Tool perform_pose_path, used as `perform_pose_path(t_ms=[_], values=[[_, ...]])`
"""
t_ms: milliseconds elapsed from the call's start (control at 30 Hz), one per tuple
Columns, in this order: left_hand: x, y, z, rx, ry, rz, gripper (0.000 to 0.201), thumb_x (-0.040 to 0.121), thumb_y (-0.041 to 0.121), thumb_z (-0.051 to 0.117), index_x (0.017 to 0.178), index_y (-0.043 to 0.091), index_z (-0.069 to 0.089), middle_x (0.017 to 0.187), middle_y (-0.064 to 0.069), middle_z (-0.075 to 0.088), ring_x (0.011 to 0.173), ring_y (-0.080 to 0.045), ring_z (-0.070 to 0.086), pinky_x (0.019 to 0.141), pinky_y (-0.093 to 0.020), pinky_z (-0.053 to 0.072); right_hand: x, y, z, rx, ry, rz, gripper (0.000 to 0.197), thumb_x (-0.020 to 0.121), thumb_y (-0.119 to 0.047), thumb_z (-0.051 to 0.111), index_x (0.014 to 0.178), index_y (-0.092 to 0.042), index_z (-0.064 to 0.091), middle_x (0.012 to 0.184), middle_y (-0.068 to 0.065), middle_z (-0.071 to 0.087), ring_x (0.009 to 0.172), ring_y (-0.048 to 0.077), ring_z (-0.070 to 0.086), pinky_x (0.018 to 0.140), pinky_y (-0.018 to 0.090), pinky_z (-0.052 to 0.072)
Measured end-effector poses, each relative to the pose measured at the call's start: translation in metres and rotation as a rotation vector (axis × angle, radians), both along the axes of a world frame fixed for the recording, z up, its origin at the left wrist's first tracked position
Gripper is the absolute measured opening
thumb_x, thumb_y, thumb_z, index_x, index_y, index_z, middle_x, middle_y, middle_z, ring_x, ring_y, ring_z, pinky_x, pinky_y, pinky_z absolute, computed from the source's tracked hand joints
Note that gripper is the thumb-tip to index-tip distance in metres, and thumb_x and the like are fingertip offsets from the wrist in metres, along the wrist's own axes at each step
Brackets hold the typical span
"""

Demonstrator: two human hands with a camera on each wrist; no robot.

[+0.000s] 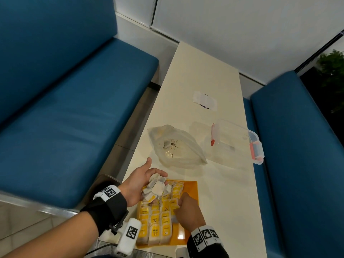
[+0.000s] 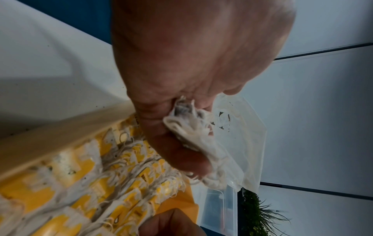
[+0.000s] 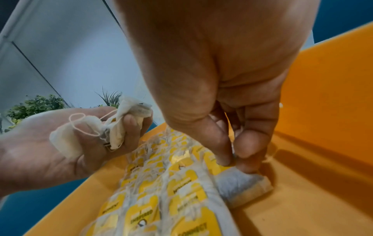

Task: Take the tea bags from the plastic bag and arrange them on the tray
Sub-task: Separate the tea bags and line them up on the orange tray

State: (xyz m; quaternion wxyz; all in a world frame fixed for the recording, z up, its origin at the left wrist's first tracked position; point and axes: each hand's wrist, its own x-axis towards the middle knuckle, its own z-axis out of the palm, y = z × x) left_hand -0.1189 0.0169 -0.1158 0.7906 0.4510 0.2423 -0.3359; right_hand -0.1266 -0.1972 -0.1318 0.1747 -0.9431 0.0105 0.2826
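An orange tray (image 1: 191,190) lies on the table's near end, and rows of yellow-tagged tea bags (image 1: 158,220) cover its left part. My left hand (image 1: 154,172) hovers over the tray's far left corner and grips a bunch of loose tea bags (image 1: 156,187), strings dangling. In the wrist views the bunch (image 2: 197,135) (image 3: 113,131) sits crumpled between curled fingers. My right hand (image 1: 181,201) reaches down to the right end of the rows. Its thumb and forefinger (image 3: 234,158) pinch at the top of one tea bag (image 3: 242,183) lying on the tray (image 3: 312,127). The clear plastic bag (image 1: 176,146) lies crumpled beyond the tray.
A clear lidded box with red clips (image 1: 238,142) stands right of the plastic bag. A white patch (image 1: 204,100) is stuck further up the narrow cream table (image 1: 227,202). Blue benches (image 1: 74,108) (image 1: 297,146) flank the table on both sides.
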Motion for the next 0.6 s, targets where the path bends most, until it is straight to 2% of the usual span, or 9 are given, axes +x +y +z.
perform_pose_path(t_ms=[67, 100, 167, 200, 300, 367, 467, 533, 600], values=[[0.000, 0.000, 0.000, -0.012, 0.001, -0.001, 0.086, 0.097, 0.075, 0.020, 0.123, 0.010, 0.069, 0.109, -0.016, 0.074, 0.086, -0.024, 0.071, 0.066, -0.031, 0.055, 0.000, 0.002, 0.002, 0.011, -0.004, -0.021, 0.016, 0.091, -0.007, 0.053, 0.102, -0.018, 0.048, 0.101, -0.004, 0.057, 0.093, 0.016, 0.060, 0.060, 0.011, 0.041], [0.000, 0.000, 0.000, -0.017, 0.001, -0.003, 0.085, 0.097, 0.075, 0.020, 0.123, 0.010, 0.069, 0.109, -0.016, 0.073, 0.088, -0.025, 0.071, 0.067, -0.032, 0.055, 0.000, 0.003, 0.005, 0.021, -0.017, -0.025, 0.016, 0.090, -0.009, 0.053, 0.104, -0.017, 0.051, 0.102, -0.004, 0.060, 0.096, 0.017, 0.063, 0.065, 0.015, 0.047], [0.001, 0.001, 0.000, -0.026, -0.001, 0.001, 0.085, 0.097, 0.075, 0.021, 0.123, 0.010, 0.069, 0.111, -0.017, 0.073, 0.092, -0.027, 0.070, 0.071, -0.034, 0.055, 0.003, 0.005, 0.018, 0.055, -0.118, -0.020, 0.015, 0.089, -0.011, 0.054, 0.100, -0.021, 0.052, 0.102, -0.003, 0.063, 0.096, 0.018, 0.064, 0.075, 0.026, 0.053], [0.002, 0.001, 0.000, -0.028, -0.001, 0.003, 0.084, 0.097, 0.075, 0.022, 0.122, 0.010, 0.069, 0.112, -0.018, 0.073, 0.093, -0.028, 0.070, 0.072, -0.034, 0.055, 0.004, 0.006, 0.027, 0.097, -0.206, -0.001, 0.016, 0.088, -0.011, 0.054, 0.098, -0.023, 0.052, 0.100, -0.004, 0.061, 0.093, 0.016, 0.063, 0.077, 0.027, 0.052], [0.003, -0.001, -0.001, -0.029, 0.002, 0.014, 0.084, 0.098, 0.074, 0.024, 0.122, 0.009, 0.070, 0.114, -0.018, 0.073, 0.096, -0.029, 0.069, 0.081, -0.038, 0.054, 0.009, 0.015, 0.056, 0.337, -0.438, 0.166, 0.020, 0.085, -0.012, 0.061, 0.100, -0.025, 0.056, 0.100, -0.012, 0.051, 0.085, 0.001, 0.053, 0.073, 0.014, 0.045], [0.004, -0.003, -0.001, -0.035, 0.003, 0.015, 0.084, 0.097, 0.075, 0.025, 0.123, 0.008, 0.069, 0.114, -0.017, 0.073, 0.099, -0.030, 0.067, 0.079, -0.037, 0.053, 0.012, 0.021, 0.065, 0.389, -0.430, 0.312, 0.024, 0.083, -0.023, 0.067, 0.105, -0.027, 0.058, 0.105, -0.015, 0.046, 0.089, -0.003, 0.051, 0.073, 0.009, 0.043], [0.005, -0.005, 0.001, -0.054, 0.011, 0.016, 0.083, 0.097, 0.075, 0.025, 0.124, 0.009, 0.069, 0.118, -0.020, 0.070, 0.103, -0.032, 0.066, 0.082, -0.039, 0.054, 0.014, 0.027, 0.061, 0.290, -0.388, 0.455, 0.035, 0.081, -0.039, 0.067, 0.114, -0.030, 0.059, 0.114, -0.014, 0.044, 0.107, 0.003, 0.049, 0.080, 0.021, 0.050], [0.006, -0.004, 0.001, -0.053, 0.007, 0.011, 0.082, 0.097, 0.075, 0.026, 0.124, 0.011, 0.070, 0.125, -0.021, 0.069, 0.106, -0.032, 0.067, 0.087, -0.041, 0.054, 0.015, 0.030, 0.057, 0.255, -0.393, 0.486, 0.035, 0.082, -0.039, 0.066, 0.115, -0.029, 0.061, 0.118, -0.012, 0.046, 0.113, 0.009, 0.049, 0.083, 0.026, 0.051], [0.006, -0.004, 0.000, -0.042, 0.003, 0.003, 0.082, 0.097, 0.076, 0.025, 0.122, 0.013, 0.071, 0.121, -0.019, 0.071, 0.103, -0.030, 0.068, 0.087, -0.041, 0.053, 0.015, 0.033, 0.052, 0.236, -0.404, 0.493, 0.031, 0.084, -0.038, 0.065, 0.114, -0.028, 0.065, 0.119, -0.011, 0.048, 0.113, 0.010, 0.050, 0.086, 0.026, 0.050]])
